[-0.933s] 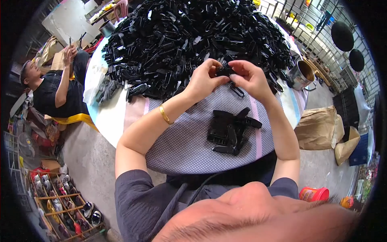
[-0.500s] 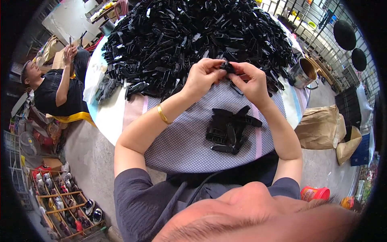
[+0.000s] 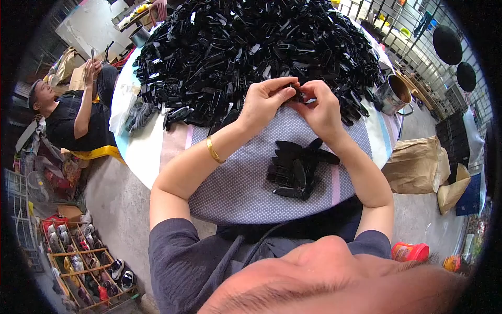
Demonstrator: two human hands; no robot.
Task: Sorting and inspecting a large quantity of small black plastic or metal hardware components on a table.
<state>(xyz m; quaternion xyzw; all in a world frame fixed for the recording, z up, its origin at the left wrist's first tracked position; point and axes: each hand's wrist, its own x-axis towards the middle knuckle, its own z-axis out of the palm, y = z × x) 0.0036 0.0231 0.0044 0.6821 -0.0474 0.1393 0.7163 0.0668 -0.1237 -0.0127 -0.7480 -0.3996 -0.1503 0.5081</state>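
Both hands meet over the near edge of a large heap of black plastic pieces [image 3: 235, 60]. Between them is a small black plastic part [image 3: 299, 96], mostly covered by fingers; its exact kind cannot be made out. My left hand [image 3: 264, 104], with a gold bangle on its wrist, pinches the part from the left, thumb and forefinger closed. From the right, my right hand [image 3: 321, 107] grips it with bent fingers. Nearer to me, between my forearms, a small pile of long black plastic pieces [image 3: 298, 170] lies on the dotted tablecloth [image 3: 235, 183].
A metal pot [image 3: 391, 95] stands at the table's right edge. Grey gloves [image 3: 140, 116] lie at its left. A person [image 3: 73, 112] reclines beyond the left side. Brown paper sacks [image 3: 415, 165] are right of the table; a shoe rack [image 3: 86, 264] is at lower left.
My right hand has moved slightly left and its fingers have curled in closer around the part. My left hand stays almost in place. The small pile looks unchanged.
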